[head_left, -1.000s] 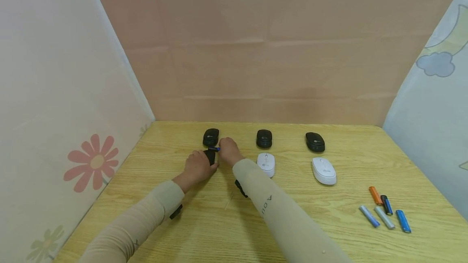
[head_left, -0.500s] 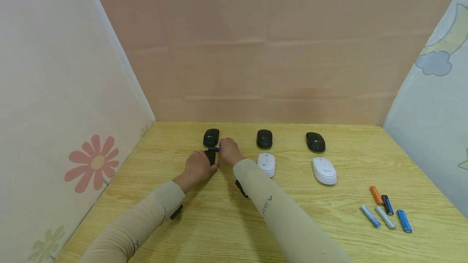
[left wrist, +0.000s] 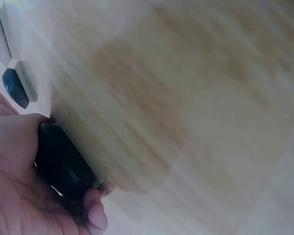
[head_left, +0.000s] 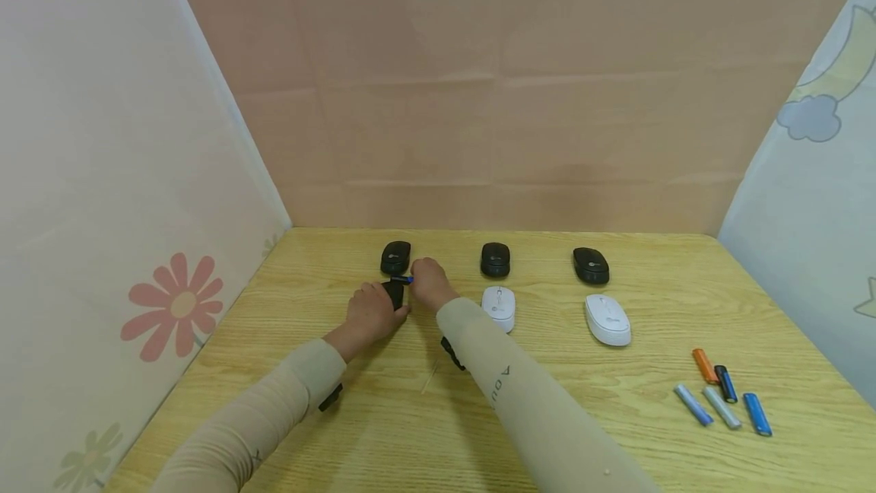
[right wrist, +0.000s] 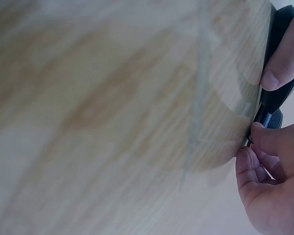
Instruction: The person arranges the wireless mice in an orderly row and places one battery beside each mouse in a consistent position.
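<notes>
My left hand [head_left: 369, 312] grips a black computer mouse [head_left: 393, 294] by its sides on the left part of the table. In the left wrist view, that mouse [left wrist: 63, 159] lies between the thumb and the curled fingers. Just right of it, my right hand [head_left: 430, 284] pinches one end of a dark battery with a blue end [head_left: 401, 280]. This battery lies crosswise at the far end of the mouse; whether it touches the mouse I cannot tell. Fingers of the right hand [right wrist: 277, 164] meet around the battery's end in the right wrist view.
Black mice stand along the back at left [head_left: 395, 258], middle [head_left: 495, 260] and right [head_left: 591, 266]. Two white mice, one nearer the middle [head_left: 498, 307] and one farther right [head_left: 607, 319], sit before them. Several loose batteries [head_left: 722, 408] lie front right. Covered walls [head_left: 493, 135] enclose the table.
</notes>
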### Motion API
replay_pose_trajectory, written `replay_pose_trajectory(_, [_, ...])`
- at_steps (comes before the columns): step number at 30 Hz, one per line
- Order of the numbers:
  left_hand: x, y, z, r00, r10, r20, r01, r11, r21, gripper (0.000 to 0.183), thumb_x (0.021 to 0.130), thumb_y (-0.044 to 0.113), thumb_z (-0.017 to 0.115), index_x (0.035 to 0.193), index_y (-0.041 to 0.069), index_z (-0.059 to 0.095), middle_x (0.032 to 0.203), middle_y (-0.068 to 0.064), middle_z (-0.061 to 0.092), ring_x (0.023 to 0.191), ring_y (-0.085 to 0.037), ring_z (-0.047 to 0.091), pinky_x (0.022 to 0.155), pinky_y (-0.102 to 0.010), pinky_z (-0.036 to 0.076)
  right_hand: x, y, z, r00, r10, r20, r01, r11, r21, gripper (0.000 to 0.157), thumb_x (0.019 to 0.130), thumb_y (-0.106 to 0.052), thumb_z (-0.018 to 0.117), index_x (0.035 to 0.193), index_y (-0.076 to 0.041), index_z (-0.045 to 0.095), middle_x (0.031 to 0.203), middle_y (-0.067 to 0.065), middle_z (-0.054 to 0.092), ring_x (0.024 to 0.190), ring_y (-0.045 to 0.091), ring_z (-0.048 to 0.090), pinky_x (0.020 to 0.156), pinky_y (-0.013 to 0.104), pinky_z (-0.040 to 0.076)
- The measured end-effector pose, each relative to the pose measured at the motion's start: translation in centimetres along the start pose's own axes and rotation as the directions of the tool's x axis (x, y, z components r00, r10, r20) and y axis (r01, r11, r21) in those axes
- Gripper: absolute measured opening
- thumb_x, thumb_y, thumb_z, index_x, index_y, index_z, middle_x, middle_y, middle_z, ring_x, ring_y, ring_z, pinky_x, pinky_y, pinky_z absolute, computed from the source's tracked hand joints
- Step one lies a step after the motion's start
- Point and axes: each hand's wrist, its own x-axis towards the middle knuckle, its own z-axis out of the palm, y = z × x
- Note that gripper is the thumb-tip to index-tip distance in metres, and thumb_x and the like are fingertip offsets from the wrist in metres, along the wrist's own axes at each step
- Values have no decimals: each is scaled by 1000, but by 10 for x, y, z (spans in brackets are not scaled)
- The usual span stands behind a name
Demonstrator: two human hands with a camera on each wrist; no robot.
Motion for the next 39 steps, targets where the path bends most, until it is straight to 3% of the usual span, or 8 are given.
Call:
replay_pose_trajectory(8, [0,0,-1,1000,4,-2,-4,1000,11,76,89,59,59,104,-15,53,84,-22,50,79,-32,59,65,-39,52,-1,0,-7,1000,1,19,-2,999,38,24,91,-3,65,114,5,64,112,15,63,107,29,59,90,35,48])
replay_pose_trajectory(14, [-1,0,-2,1000,12,7,-12,999,36,77,89,60,57,103,-16,53,84,-21,50,78,-30,59,64,-38,52,-6,-4,-25,1000,8,30,-11,997,79,31,94,-8,65,122,5,61,122,16,60,117,32,54,96,37,45])
replay_pose_trajectory(24, [-1,-1,-2,999,12,41,-14,999,53,79,90,61,56,108,-16,52,86,-21,50,81,-31,59,68,-37,52,-7,-3,-57,1000,-17,-19,19,995,101,34,94,-10,66,124,4,60,126,16,58,122,32,50,99,40,42])
replay_pose_trajectory(33, [-4,0,-4,999,30,32,-32,999,35,77,90,59,57,106,-17,53,86,-21,52,81,-31,60,66,-38,53,-16,3,-92,999,-17,-42,21,993,115,41,95,-17,65,131,0,56,131,14,56,116,29,55,93,40,47])
replay_pose_trajectory(39, [-3,-3,-2,999,40,18,-41,997,65,79,91,61,55,106,-16,54,88,-22,54,83,-31,62,66,-37,53,-31,13,-114,995,-64,-75,72,992,103,44,93,-18,68,131,2,56,130,16,58,110,29,59,90,40,48])
